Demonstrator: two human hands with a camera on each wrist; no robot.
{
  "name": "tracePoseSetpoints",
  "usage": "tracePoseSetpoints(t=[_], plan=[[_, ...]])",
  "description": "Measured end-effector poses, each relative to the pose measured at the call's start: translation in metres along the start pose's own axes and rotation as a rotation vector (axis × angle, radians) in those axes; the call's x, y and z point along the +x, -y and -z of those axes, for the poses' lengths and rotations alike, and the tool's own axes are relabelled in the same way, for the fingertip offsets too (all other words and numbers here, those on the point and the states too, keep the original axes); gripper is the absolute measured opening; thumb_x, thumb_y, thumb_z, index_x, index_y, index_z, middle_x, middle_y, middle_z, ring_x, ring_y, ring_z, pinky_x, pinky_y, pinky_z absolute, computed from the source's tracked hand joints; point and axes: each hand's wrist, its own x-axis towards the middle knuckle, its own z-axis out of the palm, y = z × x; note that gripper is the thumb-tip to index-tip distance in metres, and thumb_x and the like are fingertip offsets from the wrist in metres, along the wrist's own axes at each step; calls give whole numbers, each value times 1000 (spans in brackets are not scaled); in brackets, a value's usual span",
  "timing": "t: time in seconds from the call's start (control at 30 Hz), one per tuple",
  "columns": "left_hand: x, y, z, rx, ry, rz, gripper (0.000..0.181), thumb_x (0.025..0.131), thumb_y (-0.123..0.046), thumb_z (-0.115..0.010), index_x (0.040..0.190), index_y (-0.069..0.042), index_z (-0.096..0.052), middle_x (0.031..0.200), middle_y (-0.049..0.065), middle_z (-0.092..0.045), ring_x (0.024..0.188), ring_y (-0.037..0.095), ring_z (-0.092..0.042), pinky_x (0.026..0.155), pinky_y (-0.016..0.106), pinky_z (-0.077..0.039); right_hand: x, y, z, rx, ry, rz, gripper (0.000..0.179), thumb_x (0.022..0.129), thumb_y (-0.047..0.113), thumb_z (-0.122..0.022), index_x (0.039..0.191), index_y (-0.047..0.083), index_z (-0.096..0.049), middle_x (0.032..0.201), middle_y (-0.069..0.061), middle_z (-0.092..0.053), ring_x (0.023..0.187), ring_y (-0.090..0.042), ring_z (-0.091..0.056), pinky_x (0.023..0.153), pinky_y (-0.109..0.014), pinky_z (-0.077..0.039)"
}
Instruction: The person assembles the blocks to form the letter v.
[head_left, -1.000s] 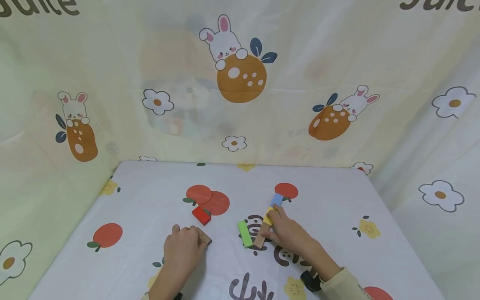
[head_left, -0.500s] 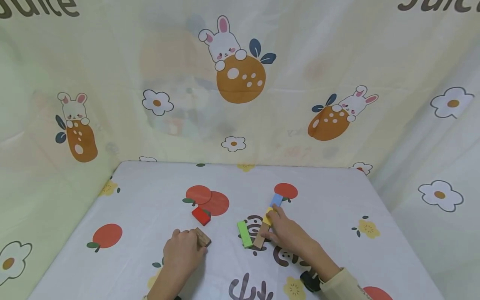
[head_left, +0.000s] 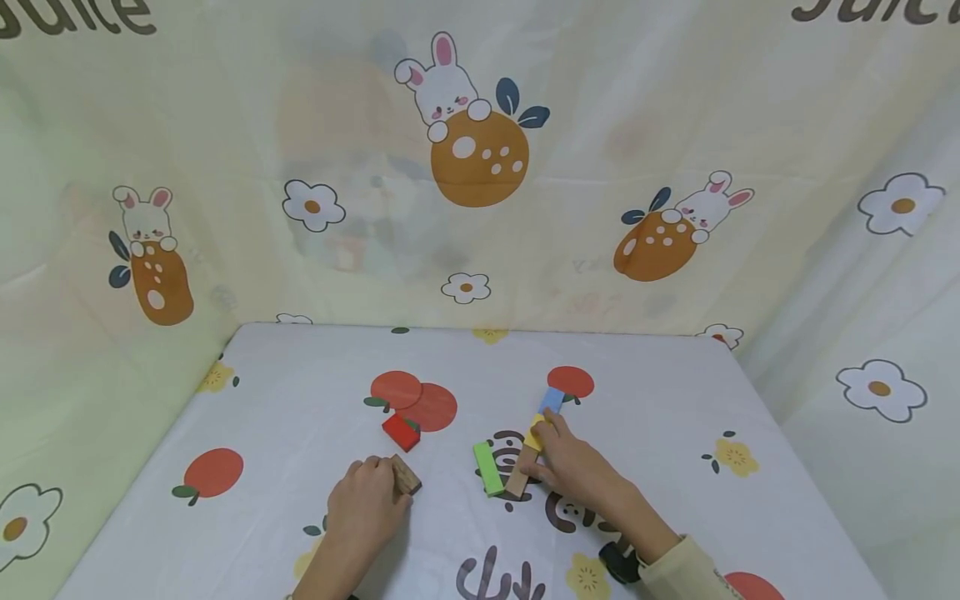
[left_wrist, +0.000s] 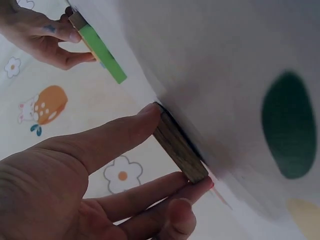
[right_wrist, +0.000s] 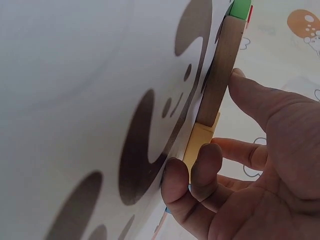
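On the printed white tablecloth, my left hand (head_left: 369, 504) pinches a dark brown wooden block (left_wrist: 177, 152) by its ends, thumb at one end and fingertips at the other. My right hand (head_left: 577, 467) lies along a slanting row of blocks: a blue block (head_left: 552, 400) farthest away, then a yellow block (right_wrist: 199, 140), then a light brown block (right_wrist: 220, 75). Its thumb touches the light brown block while its bent fingers hold the yellow one, partly covering it. Beside the row's near end lies a green block (head_left: 489, 468). A red block (head_left: 401, 432) sits beyond my left hand.
The tablecloth (head_left: 637, 400) carries printed fruit, flowers and dark lettering. Behind the table's far edge hangs a pale curtain (head_left: 360, 258) with rabbits and oranges, and it continues at both sides. A black strap (head_left: 620, 563) circles my right wrist.
My left fingers have drawn back slightly, so more of the dark brown block shows. The right hand and the other blocks keep their places.
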Motion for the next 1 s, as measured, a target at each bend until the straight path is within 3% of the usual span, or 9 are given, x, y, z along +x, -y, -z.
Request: tracePoseSetpoints(t=[0.17, 0.33, 0.4, 0.5, 0.57, 0.6, 0.8, 1.0], plan=[[-4, 0, 5, -67, -21, -29, 49, 80, -26, -92, 117, 1, -76, 114, 15, -76, 101, 30, -70, 84, 50, -65, 1, 1, -2, 0, 4, 3, 58, 96, 44, -76, 136, 6, -57, 167, -27, -36, 71, -18, -59, 57, -24, -43], [-4, 2, 10, -246, -122, -145, 52, 77, -21, -94, 122, -2, -76, 123, 13, -77, 110, 31, -74, 89, 49, -65, 2, 0, -1, -18, -1, 4, 59, 96, 44, -76, 136, 6, -57, 167, -27, -37, 77, -19, -62, 59, -24, -46], [-1, 2, 11, -364, -126, -167, 54, 75, -16, -95, 124, -3, -75, 118, 12, -78, 92, 28, -75, 78, 41, -65, 2, 0, -1, -19, 2, 1, 59, 96, 44, -76, 137, 6, -57, 167, -27, -36, 77, -20, -63, 60, -24, -46], [5, 4, 12, -528, -83, -142, 60, 75, -10, -94, 131, -5, -72, 93, 8, -74, 65, 15, -61, 58, 26, -52, 2, 0, 0, -19, 6, -1, 60, 96, 45, -76, 137, 6, -57, 167, -27, -36, 78, -20, -64, 61, -24, -47], [10, 6, 11, -616, -51, -110, 61, 76, -9, -93, 134, -6, -71, 78, 5, -64, 58, 10, -46, 50, 22, -38, 2, 0, 0, -25, 8, -2, 61, 96, 45, -76, 138, 6, -57, 167, -27, -37, 79, -20, -64, 62, -24, -48], [12, 6, 10, -648, -37, -98, 62, 77, -9, -93, 135, -7, -71, 73, 3, -58, 59, 9, -45, 51, 20, -35, 1, 0, 0, -26, 8, -4, 61, 96, 46, -76, 138, 6, -57, 167, -27, -37, 80, -20, -65, 62, -24, -49], [24, 9, 3, -788, 29, -31, 62, 79, -10, -91, 137, -9, -70, 82, 7, -59, 69, 15, -49, 53, 21, -37, 0, 0, 1, -28, -2, 1, 62, 94, 45, -77, 137, 5, -57, 166, -27, -38, 79, -21, -66, 61, -26, -50], [34, 7, -5, -792, 33, -1, 63, 79, -11, -92, 137, -7, -69, 82, 7, -58, 76, 17, -51, 56, 23, -40, 1, -1, 0, -38, -4, 3, 61, 95, 46, -77, 137, 6, -58, 166, -27, -38, 83, -23, -68, 64, -26, -53]])
